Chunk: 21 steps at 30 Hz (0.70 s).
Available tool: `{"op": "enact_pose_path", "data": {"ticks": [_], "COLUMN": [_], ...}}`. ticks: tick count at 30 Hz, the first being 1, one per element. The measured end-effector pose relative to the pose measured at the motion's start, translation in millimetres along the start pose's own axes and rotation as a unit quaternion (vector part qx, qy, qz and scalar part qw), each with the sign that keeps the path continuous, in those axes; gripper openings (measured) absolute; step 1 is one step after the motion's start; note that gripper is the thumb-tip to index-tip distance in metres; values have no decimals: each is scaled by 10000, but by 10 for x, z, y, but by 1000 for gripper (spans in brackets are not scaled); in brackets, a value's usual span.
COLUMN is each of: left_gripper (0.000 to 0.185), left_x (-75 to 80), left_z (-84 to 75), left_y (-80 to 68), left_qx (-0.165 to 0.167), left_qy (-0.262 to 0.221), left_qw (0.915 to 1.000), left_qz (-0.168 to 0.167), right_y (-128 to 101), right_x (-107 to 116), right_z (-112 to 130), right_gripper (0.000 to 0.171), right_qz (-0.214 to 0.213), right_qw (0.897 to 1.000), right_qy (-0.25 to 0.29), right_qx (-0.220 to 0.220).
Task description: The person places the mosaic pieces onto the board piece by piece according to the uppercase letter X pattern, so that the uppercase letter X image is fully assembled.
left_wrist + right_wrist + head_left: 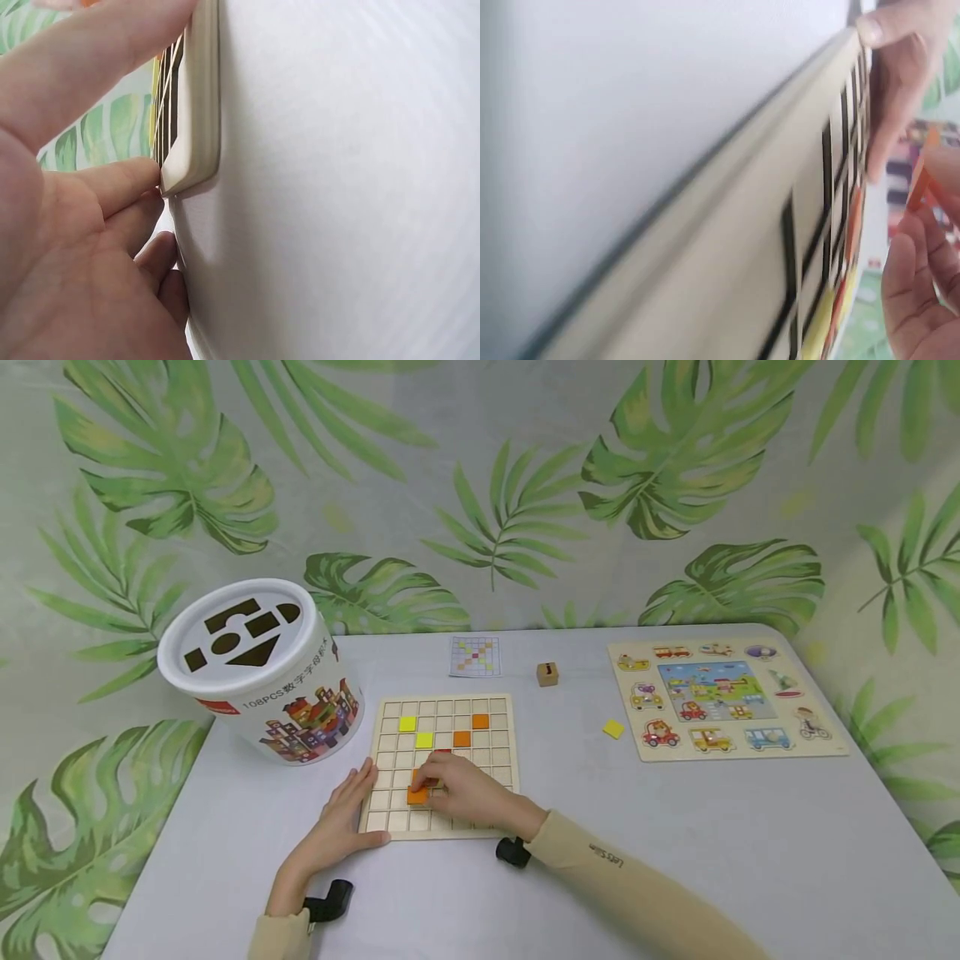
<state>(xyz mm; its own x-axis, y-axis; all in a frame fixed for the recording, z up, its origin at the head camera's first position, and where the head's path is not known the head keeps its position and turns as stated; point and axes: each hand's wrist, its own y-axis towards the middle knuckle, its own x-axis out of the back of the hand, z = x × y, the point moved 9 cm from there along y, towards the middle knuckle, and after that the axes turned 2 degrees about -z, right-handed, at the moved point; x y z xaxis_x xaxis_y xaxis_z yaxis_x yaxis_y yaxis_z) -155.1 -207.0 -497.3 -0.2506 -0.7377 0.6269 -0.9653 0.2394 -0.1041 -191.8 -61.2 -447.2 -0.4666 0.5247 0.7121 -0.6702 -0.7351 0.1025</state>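
A wooden grid board (381,797) lies on the table with yellow tiles (424,740) and orange tiles (462,739) in some squares. Part of a red tile (443,751) shows beside the right hand. My right hand (468,789) pinches an orange tile (921,180) between thumb and fingers, over the board's lower left part. Beneath it, another orange tile (853,225) sits on the board. My left hand (341,818) rests at the board's lower left corner, fingers extended along the side and thumb on the front edge. In the left wrist view its fingers touch the board's frame (199,112).
A white bucket (300,693) with a shape-hole lid stands at the back left. Behind the board lie a colored pattern card (476,657) and a small wooden cube (547,674). To the right are a loose yellow tile (613,728) and a vehicle puzzle board (645,752).
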Motion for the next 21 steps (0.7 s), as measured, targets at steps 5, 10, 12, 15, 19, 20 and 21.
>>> {"op": "enact_pose_path", "data": {"ticks": [5, 10, 12, 15, 19, 20, 21], "left_gripper": [97, 96, 96, 97, 97, 97, 97], "left_x": [13, 26, 30, 27, 23, 25, 24], "left_z": [-36, -64, -67, -59, -51, -51, -49], "left_y": [-5, -11, -12, -8, -5, -5, -5], "left_qx": [-69, -102, -96, -57, -53, -64, -70], "left_qy": [-2, -26, -32, -35, -13, -7, -7], "left_qw": [10000, 9999, 9999, 10000, 10000, 10000, 10000], "left_qz": [-7, -17, -24, -20, -23, -34, -42], "right_y": [151, 224, 241, 258, 248, 237, 221], "right_x": [-189, -264, -275, -286, -291, -278, -253], "right_z": [46, 81, 94, 113, 119, 111, 98], "right_gripper": [16, 16, 15, 15, 16, 16, 16], "right_qz": [74, 69, 28, -8, 103, 114, 104], "right_qw": [9995, 9974, 9965, 9957, 9959, 9963, 9969], "right_qy": [-301, -695, -806, -891, -838, -776, -692], "right_qx": [-59, -199, -237, -272, -332, -346, -370]}}
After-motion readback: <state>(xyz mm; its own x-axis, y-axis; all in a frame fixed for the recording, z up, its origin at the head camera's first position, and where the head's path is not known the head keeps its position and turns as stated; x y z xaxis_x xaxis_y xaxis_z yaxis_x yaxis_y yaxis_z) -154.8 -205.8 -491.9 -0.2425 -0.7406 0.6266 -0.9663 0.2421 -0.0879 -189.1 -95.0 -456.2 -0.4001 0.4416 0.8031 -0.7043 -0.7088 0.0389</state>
